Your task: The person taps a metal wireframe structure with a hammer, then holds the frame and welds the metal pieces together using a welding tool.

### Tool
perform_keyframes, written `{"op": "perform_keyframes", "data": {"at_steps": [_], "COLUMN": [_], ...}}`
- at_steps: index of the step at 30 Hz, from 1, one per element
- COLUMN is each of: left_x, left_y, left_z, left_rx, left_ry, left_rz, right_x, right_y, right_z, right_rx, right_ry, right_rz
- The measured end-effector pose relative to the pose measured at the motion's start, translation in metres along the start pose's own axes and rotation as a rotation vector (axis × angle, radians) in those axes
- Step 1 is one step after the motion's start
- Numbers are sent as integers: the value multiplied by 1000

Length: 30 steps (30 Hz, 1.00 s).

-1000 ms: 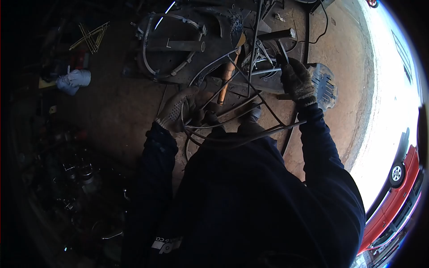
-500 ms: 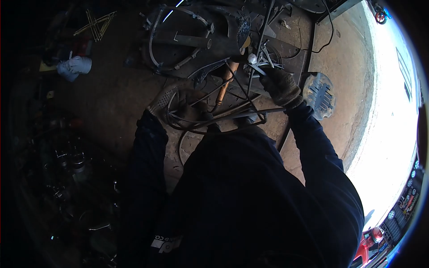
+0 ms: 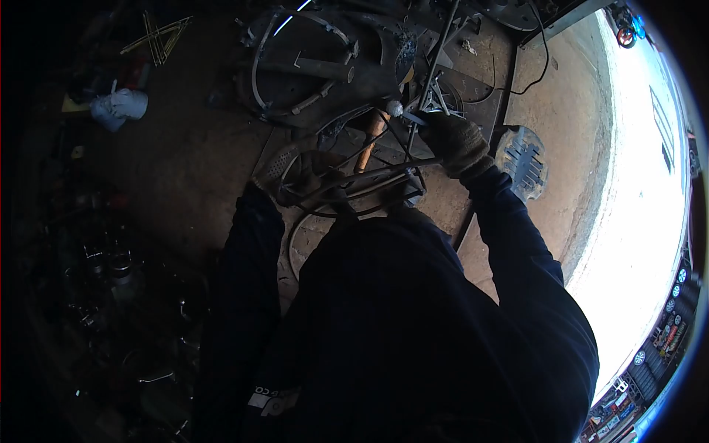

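My left hand (image 3: 295,171), in a dotted work glove, is closed around the curved end of a dark metal rod frame (image 3: 351,178). Its fingers are partly lost in shadow. My right hand (image 3: 456,144), in a knitted glove, is wrapped round a metal tool (image 3: 413,117) with a flat grey part and a pale rounded tip (image 3: 395,108); its exact kind is unclear. The frame's long bar runs up to just below my right hand. Behind the rods, an orange-brown cylindrical handle (image 3: 371,142) slants downward.
Beyond my hands lies a dark metal assembly with a large ring (image 3: 258,66). A slotted round plate (image 3: 523,164) is on the right. Thin rods (image 3: 159,38) and a pale cloth bundle (image 3: 118,107) are at far left. A black cable (image 3: 547,63) curves at upper right.
My right hand and the tool have moved left and slightly down. The rod frame has tilted, and my left hand has shifted a little right and down with it.
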<state>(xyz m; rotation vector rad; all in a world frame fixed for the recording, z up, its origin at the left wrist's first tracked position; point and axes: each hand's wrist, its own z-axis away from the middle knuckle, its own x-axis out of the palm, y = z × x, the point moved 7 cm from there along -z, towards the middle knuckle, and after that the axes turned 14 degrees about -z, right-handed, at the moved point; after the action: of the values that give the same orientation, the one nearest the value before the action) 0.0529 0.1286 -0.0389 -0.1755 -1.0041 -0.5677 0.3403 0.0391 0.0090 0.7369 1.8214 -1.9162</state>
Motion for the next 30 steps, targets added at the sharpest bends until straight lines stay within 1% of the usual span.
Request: {"op": "perform_keyframes", "data": {"at_steps": [5,7,8,10,11,12,13,14,15,16,17,19,20,21,23,24,25,26,27,29,30], "left_x": [-9,-8,-6,-3,-2,-1,-7,-9,-4,4,-1,17,35,51,66,73,74,74,75,76,76], "left_y": [6,8,11,18,21,28,25,32,37,42,44,49,49,48,50,51,51,50,49,48,46], "left_z": [5,12,16,24,28,35,38,47,56,65,74,89,95,98,104,106,107,106,106,105,106], "left_rx": [63,78,109,217,285,424,422,597,683,771,729,689,639,588,615,641,642,655,669,703,732], "left_ry": [312,431,470,518,533,558,563,550,544,540,654,773,739,705,697,683,689,675,659,673,680], "left_rz": [-215,-306,-335,-379,-401,-440,-455,-551,-608,-662,-566,-487,-545,-599,-652,-690,-698,-703,-706,-681,-653], "right_x": [3,0,3,-5,-6,-11,-16,-18,-21,-24,-23,-22,-20,-19,-17,-26,-6,9,23,39,41], "right_y": [9,22,28,41,43,48,56,56,53,38,33,22,10,-8,-43,-57,-57,-42,-26,-46,-42], "right_z": [1,8,9,14,10,4,-3,-11,-20,-31,-44,-70,-85,-95,-111,-125,-114,-126,-134,-150,-146], "right_rx": [96,86,85,222,215,239,263,-9,-16,-90,-81,-59,-196,-313,-555,20,597,501,495,-244,-248], "right_ry": [-40,127,131,384,393,453,513,519,531,493,463,405,377,358,388,160,-97,-158,-159,-166,-170], "right_rz": [49,-320,-320,-767,-771,-725,-680,-304,-313,-317,-349,-411,-293,-104,285,-221,-713,-601,-603,314,311]}}
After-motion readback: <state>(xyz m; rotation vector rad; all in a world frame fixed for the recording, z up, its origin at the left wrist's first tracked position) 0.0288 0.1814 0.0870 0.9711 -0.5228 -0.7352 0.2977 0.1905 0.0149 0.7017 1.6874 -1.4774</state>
